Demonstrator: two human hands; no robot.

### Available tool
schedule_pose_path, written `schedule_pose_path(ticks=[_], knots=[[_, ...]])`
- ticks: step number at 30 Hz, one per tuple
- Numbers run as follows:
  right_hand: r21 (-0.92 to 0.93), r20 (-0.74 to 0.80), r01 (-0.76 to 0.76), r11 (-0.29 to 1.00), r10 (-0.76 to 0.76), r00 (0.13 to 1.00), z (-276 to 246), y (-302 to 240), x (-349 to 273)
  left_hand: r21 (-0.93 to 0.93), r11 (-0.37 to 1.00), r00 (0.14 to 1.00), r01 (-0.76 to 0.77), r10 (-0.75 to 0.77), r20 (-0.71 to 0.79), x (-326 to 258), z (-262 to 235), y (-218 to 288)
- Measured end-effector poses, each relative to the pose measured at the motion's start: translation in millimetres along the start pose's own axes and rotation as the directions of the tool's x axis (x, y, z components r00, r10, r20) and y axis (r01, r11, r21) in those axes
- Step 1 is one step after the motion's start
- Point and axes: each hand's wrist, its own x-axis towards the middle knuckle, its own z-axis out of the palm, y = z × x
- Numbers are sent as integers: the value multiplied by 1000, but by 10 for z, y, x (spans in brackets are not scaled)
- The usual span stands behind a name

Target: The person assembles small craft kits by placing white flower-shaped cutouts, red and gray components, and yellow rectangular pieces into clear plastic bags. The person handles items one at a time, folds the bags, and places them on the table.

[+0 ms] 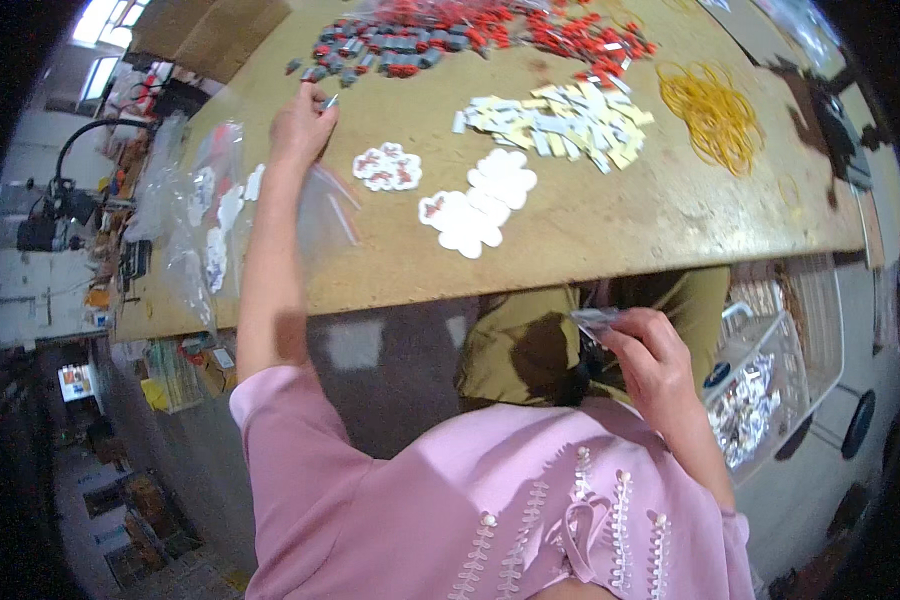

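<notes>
Part-picking seems in hand: at the table's (610, 225) far side, grey-and-red parts (435, 40) are reached by the left hand (303, 128), whose grip cannot be told; before the table's near edge, clear plastic (592, 319) is pinched by the right hand (654, 350). Next, a fine pinch seems called for.

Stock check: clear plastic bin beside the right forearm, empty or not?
Not empty: shiny silvery pieces show inside the clear plastic bin. Cannot tell how deep they go.
</notes>
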Motion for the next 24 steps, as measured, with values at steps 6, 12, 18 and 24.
schedule_pose_path(ticks=[6, 12, 18, 24], knots=[[21, -23, 42, 999, -41, 999, -26, -2, 67, -797, 584, 972, 154, 54, 228, -1321, -489, 1660], [43, -37, 51, 998, -50, 998, -20, -54, 78, -737, 589, 809, -332, 579, 99, -2254, -543, 2606], [70, -53, 67, 995, -64, 997, -56, -76, 26, -604, 641, 795, -473, 607, 21, -2498, -239, 2819], [70, -14, 6, 998, -5, 1000, -69, -50, -44, -521, 710, 812, -475, 582, 53, -2433, -305, 2742]])
